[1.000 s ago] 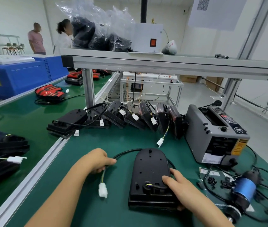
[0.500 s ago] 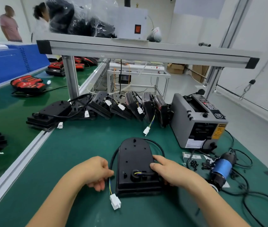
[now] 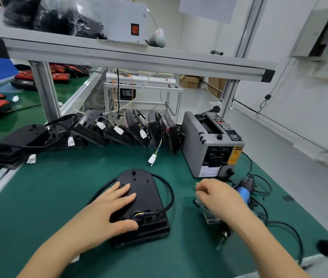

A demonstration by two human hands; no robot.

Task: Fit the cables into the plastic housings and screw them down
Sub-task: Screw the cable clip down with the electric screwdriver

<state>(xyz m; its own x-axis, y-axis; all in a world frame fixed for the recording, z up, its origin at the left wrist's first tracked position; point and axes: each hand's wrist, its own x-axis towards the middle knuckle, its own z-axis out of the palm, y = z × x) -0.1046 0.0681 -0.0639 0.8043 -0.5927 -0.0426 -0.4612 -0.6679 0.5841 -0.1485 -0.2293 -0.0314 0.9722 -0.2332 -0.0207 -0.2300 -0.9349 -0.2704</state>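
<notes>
A black plastic housing (image 3: 146, 192) lies flat on the green mat in front of me. Its black cable (image 3: 171, 194) loops round its right side and enters a hole near the front edge, where yellow and blue wires show. My left hand (image 3: 110, 209) rests flat on the housing with straight fingers, thumb beside the cable hole. My right hand (image 3: 218, 197) hovers to the right, over small black parts and a clear tray (image 3: 212, 218), fingers loosely curled; whether it holds anything is hidden. A blue electric screwdriver (image 3: 243, 192) lies just behind that hand.
A row of finished black housings (image 3: 119, 129) with white connectors leans along the back. A grey tape dispenser (image 3: 211, 143) stands at the back right. Cables (image 3: 291, 233) trail over the mat's right edge. An aluminium shelf frame (image 3: 131, 59) spans overhead.
My left hand let go of the cable and moved onto the housing. My right hand left the housing and went right, to the small parts beside the screwdriver. The camera turned right.
</notes>
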